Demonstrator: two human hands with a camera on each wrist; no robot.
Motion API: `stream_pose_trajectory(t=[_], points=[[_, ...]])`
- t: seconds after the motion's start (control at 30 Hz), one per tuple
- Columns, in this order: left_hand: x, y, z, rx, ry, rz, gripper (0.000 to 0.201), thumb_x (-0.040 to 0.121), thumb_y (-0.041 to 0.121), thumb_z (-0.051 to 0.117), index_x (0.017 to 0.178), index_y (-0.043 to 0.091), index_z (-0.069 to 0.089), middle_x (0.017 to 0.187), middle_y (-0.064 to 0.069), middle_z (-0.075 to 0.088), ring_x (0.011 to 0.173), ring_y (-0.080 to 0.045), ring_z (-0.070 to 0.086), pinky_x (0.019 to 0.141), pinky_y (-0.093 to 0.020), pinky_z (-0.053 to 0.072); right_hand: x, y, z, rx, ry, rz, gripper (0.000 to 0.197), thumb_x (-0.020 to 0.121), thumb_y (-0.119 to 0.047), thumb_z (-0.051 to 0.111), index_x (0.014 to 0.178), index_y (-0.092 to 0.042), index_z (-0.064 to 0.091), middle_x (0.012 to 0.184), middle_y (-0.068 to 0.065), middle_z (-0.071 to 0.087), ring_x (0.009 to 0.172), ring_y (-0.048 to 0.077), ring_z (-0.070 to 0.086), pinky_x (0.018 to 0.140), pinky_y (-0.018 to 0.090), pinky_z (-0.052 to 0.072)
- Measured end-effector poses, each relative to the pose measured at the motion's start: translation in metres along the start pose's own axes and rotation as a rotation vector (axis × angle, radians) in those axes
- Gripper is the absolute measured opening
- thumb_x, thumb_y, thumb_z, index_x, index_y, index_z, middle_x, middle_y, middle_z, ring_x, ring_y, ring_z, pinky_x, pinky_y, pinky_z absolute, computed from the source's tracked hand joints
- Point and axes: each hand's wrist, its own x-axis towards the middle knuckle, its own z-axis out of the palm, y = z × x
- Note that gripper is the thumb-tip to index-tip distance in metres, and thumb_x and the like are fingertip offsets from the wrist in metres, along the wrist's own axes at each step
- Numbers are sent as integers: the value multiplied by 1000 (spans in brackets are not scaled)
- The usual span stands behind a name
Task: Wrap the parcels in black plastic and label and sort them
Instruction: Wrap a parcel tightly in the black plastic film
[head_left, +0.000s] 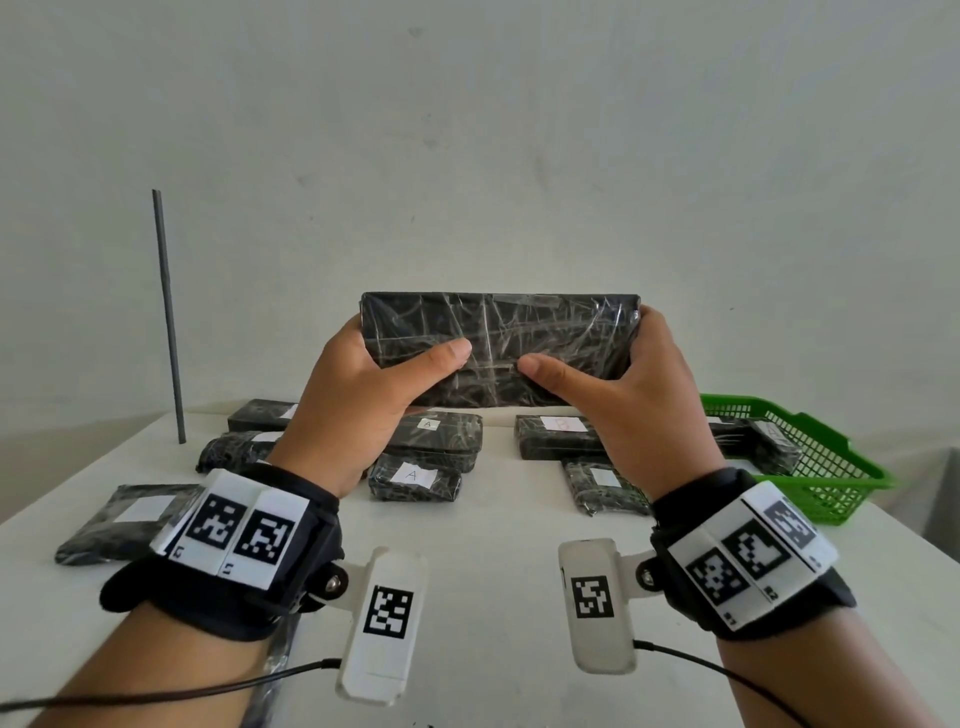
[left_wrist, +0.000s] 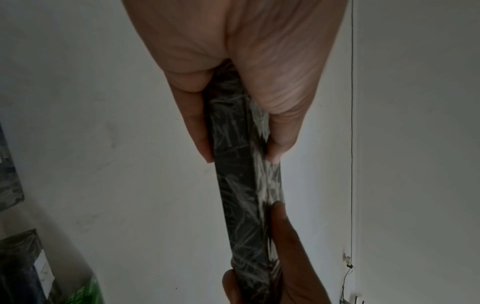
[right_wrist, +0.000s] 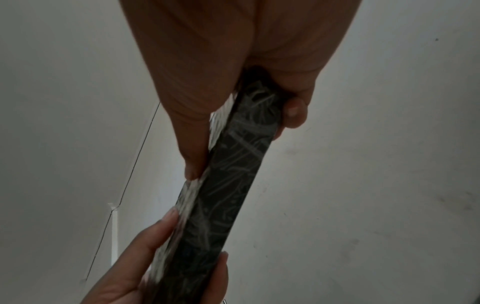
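A flat rectangular parcel wrapped in black plastic is held upright above the table, its broad face toward me with no label showing. My left hand grips its left end, thumb across the front. My right hand grips the right end the same way. In the left wrist view the parcel is seen edge-on, pinched between thumb and fingers of the left hand. The right wrist view shows the parcel's edge held by the right hand, with the other hand's fingers lower down.
Several wrapped parcels lie on the white table, some with white labels marked A. A green basket at the right holds more parcels. A dark thin rod stands at the left, near the wall.
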Motion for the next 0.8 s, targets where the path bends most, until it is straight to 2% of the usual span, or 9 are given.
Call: stream_pose_trajectory(t=[0.13,0.23,0.3,0.4,0.43,0.53,0.57,0.7,0.8], points=[[-1,3,2,7,7,-5,32,78,38,87,99,16,74,98,-5,80,96,-23,78,97,-54,58,-2,-2,0,13,-1,13,67,67,-57,87,107,-16,52,99,17,70,74,15,59,67,36,55],[-3,4,2,16,13,0,29,80,38,84,97,17,74,97,-3,81,96,-21,77,98,-53,57,-2,-2,0,18,-8,27,70,66,-63,83,107,-15,52,99,18,71,75,21,59,72,42,55],[-3,4,2,9,24,4,31,79,36,83,100,15,74,97,-4,81,96,-22,78,98,-53,58,-3,-3,0,1,-5,29,69,69,-61,84,109,-14,52,103,18,71,80,29,66,73,41,56],[-3,2,0,-3,7,-5,34,78,35,88,102,16,73,100,-3,81,98,-22,78,98,-53,58,-1,-1,0,23,-6,22,60,72,-54,86,108,-18,53,95,1,72,78,5,67,67,27,56],[-3,2,-1,-3,-10,-6,37,77,34,89,105,15,73,102,-3,81,100,-22,77,98,-53,57,-1,-1,-1,28,-14,20,59,73,-54,87,108,-20,54,95,-4,72,79,2,68,72,26,58],[-2,0,-6,-18,-58,-27,54,71,37,92,114,14,69,109,-5,80,104,-24,76,101,-54,55,1,4,-2,37,-14,37,68,71,-63,87,114,-20,57,107,2,76,98,21,75,89,47,62],[-2,0,-7,-11,-76,-25,61,70,41,90,118,13,66,111,-5,79,107,-24,75,102,-53,54,2,5,-3,60,-16,41,69,71,-65,86,117,-21,58,110,2,77,101,20,75,90,49,61],[-3,-4,-4,76,-8,21,75,64,42,92,127,20,57,117,2,76,110,-16,73,102,-47,55,4,6,-1,37,-11,38,72,68,-70,83,117,-22,60,109,-2,77,101,17,75,91,48,62],[-6,-4,0,119,53,47,81,62,47,92,128,26,51,116,9,73,109,-8,71,102,-42,55,1,3,0,21,-9,6,84,59,-68,91,121,-23,56,110,-8,75,102,6,73,89,31,60]])
